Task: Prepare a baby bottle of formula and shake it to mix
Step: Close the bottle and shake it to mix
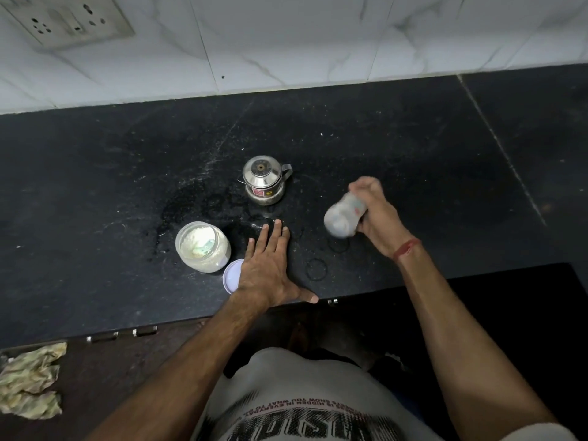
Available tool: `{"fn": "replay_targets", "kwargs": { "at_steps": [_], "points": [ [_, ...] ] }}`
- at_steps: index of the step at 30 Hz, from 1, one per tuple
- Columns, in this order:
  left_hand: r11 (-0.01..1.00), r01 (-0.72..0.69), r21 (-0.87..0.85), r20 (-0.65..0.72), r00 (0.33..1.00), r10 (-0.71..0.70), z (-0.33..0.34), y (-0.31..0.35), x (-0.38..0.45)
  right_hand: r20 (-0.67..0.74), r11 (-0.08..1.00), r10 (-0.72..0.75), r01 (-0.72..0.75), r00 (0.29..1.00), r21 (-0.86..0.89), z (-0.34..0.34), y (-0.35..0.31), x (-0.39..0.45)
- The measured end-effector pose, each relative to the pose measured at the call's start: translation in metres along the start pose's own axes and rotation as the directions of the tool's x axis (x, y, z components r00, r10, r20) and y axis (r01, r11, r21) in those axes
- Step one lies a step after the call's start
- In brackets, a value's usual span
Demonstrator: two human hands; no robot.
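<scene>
Right hand (377, 218) grips the motion-blurred baby bottle (345, 216) above the counter, right of the steel kettle (264, 179); left hand (270, 265) flat, fingers spread, below kettle; advisable: firm grip, cap sealed, short wrist strokes.

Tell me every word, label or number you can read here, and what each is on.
White shirt: large dark block letters, seen upside down and cut off by the frame edge, not safely readable; a small red line above them is too small to read.
Steel pot: red sticker, too small to read.
Baby bottle in the right hand: blurred, markings unreadable.
Powder jar: no label visible.
</scene>
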State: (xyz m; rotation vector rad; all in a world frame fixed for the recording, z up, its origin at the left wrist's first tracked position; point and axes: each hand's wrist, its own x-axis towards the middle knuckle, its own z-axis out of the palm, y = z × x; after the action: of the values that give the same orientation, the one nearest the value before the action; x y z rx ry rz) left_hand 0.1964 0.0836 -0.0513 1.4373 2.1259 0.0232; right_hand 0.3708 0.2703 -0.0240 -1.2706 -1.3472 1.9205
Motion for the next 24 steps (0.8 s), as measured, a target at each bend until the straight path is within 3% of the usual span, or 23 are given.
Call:
{"fn": "replay_targets", "kwargs": {
  "at_steps": [2, 5, 6, 8, 9, 12, 14, 15, 18, 19, 21, 22, 24],
  "points": [
    [1.0, -0.005, 0.007, 0.001, 1.0, 0.005, 0.0, 0.0, 0.0, 0.115, 0.995, 0.051, -0.04, 0.992, -0.095, 0.0, 0.003, -0.001],
    [1.0, -0.004, 0.0, -0.003, 1.0, 0.004, 0.001, -0.002, 0.001, -0.086, 0.999, -0.016, 0.019, 0.996, 0.034, -0.002, 0.009, 0.0],
    [1.0, -0.002, -0.001, -0.004, 1.0, 0.002, 0.001, -0.002, 0.001, -0.077, 1.0, -0.015, 0.014, 0.997, -0.007, -0.003, 0.008, 0.001],
    [1.0, -0.005, 0.001, 0.0, 1.0, 0.005, 0.002, -0.002, 0.001, 0.075, 0.986, 0.03, -0.017, 0.997, -0.169, -0.006, 0.009, 0.0],
    [1.0, -0.005, 0.002, -0.003, 1.0, 0.005, 0.002, -0.002, 0.001, 0.074, 0.983, 0.03, -0.016, 0.997, -0.181, -0.01, 0.009, -0.001],
    [1.0, -0.004, -0.002, -0.001, 1.0, 0.004, 0.001, -0.001, 0.001, -0.145, 0.997, -0.043, 0.034, 0.989, -0.065, -0.022, 0.007, 0.001],
    [1.0, 0.0, 0.002, -0.001, 1.0, 0.0, -0.001, 0.0, -0.001, -0.033, 0.98, -0.047, 0.04, 0.998, -0.193, -0.02, 0.006, -0.003],
    [1.0, -0.006, 0.004, 0.006, 1.0, 0.006, -0.001, 0.001, -0.001, -0.041, 0.975, -0.066, 0.056, 0.997, -0.217, -0.02, 0.008, -0.006],
    [1.0, 0.004, -0.011, -0.003, 1.0, -0.004, -0.002, 0.001, -0.001, -0.397, 0.981, -0.179, 0.132, 0.9, -0.141, -0.02, 0.009, -0.003],
    [1.0, 0.007, -0.015, -0.004, 1.0, -0.007, -0.002, 0.001, -0.001, -0.401, 0.97, -0.214, 0.144, 0.891, -0.198, -0.019, 0.009, -0.001],
    [1.0, -0.001, -0.01, 0.002, 1.0, 0.001, -0.002, 0.001, -0.002, -0.193, 0.902, -0.281, 0.19, 0.94, -0.388, -0.01, 0.011, -0.004],
    [1.0, -0.003, -0.005, 0.002, 1.0, 0.003, -0.001, 0.001, -0.002, -0.155, 0.84, -0.323, 0.207, 0.934, -0.502, -0.008, 0.014, -0.005],
    [1.0, 0.002, -0.005, 0.002, 1.0, -0.002, -0.001, 0.001, -0.002, -0.25, 0.826, -0.398, 0.226, 0.883, -0.516, -0.003, 0.017, -0.008]
  ]
}}
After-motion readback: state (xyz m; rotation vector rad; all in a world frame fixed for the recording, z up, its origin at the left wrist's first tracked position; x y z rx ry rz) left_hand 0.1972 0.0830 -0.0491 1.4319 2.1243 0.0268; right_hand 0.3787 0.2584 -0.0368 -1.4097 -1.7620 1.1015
